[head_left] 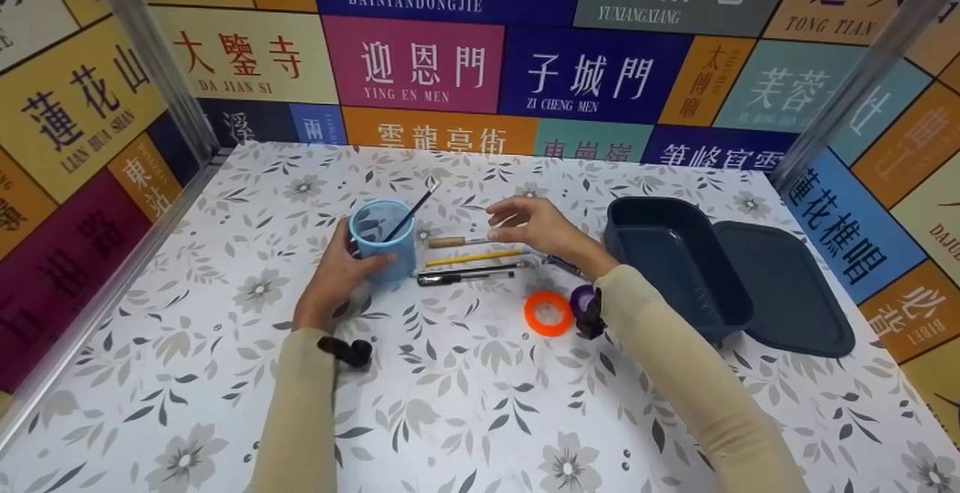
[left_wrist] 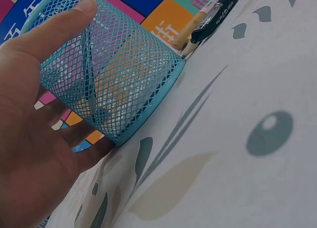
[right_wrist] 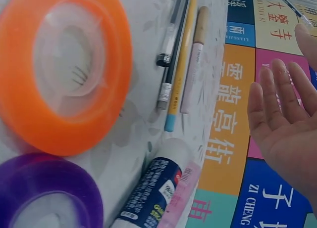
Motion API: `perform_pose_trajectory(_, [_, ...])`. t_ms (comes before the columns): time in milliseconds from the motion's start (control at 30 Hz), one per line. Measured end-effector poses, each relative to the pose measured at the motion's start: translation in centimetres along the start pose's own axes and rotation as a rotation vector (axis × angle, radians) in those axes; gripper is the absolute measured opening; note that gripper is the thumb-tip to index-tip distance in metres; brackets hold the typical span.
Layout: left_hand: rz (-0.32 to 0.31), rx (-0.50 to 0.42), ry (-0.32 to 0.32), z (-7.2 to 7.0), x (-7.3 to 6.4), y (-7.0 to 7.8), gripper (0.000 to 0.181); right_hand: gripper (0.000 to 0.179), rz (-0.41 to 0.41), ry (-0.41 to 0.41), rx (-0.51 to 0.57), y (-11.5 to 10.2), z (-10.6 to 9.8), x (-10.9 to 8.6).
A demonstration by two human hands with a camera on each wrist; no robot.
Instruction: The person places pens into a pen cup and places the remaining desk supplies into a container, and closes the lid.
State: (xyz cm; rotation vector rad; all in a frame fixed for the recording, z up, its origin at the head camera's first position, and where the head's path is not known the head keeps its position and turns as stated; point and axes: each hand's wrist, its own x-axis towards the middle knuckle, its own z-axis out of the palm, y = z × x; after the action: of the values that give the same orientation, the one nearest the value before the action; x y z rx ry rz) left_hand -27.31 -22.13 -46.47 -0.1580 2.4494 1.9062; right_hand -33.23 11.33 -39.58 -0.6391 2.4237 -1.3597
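My left hand (head_left: 341, 275) grips a light blue mesh pen cup (left_wrist: 114, 74), its thumb across the front and its fingers round the side. A dark pencil (head_left: 411, 213) leans inside the cup, its end above the rim. My right hand (head_left: 536, 224) holds nothing; its relaxed fingers are over the end of a pen with a tan cap (right_wrist: 201, 27). Beside that pen lie a yellow pencil (head_left: 472, 257), a dark pencil (right_wrist: 174, 74) and a black gel pen (head_left: 450, 278), roughly parallel. In the right wrist view, the right palm and fingers show at the right edge.
Nearer me lie an orange tape roll (head_left: 547, 314) and a purple tape roll (right_wrist: 49, 181). A glue stick (right_wrist: 156, 188) lies beside a pink item (right_wrist: 181, 196). To the right, a dark blue box (head_left: 667, 253) stands by its lid (head_left: 795, 290). Lettered panels (head_left: 427, 65) surround the table.
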Motion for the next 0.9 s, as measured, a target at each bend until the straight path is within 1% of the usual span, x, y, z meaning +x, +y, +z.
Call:
perform_pose_trajectory(167, [0.002,-0.005,-0.013,0.1,0.1,0.0,0.109,0.041,0.029,-0.020,-0.038,0.6,0.4,-0.3])
perform_pose_trajectory(300, [-0.034,0.007,-0.005,0.1,0.1,0.0,0.113,0.042,0.049,-0.019,-0.079,1.2,0.8,-0.6])
perform_pose_trajectory(400, [-0.040,0.013,-0.011,0.2,0.1,0.0,0.113,0.043,0.052,-0.021,-0.103,1.7,1.1,-0.8])
perform_pose_trajectory(567, [-0.025,0.012,-0.015,0.2,0.0,0.0,0.110,0.043,0.087,-0.038,-0.101,2.6,1.4,-1.1])
perform_pose_trajectory(733, [0.006,0.003,-0.021,0.2,0.0,-0.1,0.105,0.036,0.093,-0.038,-0.084,3.2,1.7,-1.4])
perform_pose_trajectory(867, [0.019,-0.009,-0.025,0.1,-0.1,-0.1,0.105,0.033,0.140,-0.039,-0.084,3.3,1.8,-1.6])
perform_pose_trajectory(900, [0.017,-0.008,-0.024,0.1,-0.1,-0.2,0.105,0.033,0.140,-0.040,-0.086,3.3,1.8,-1.6])
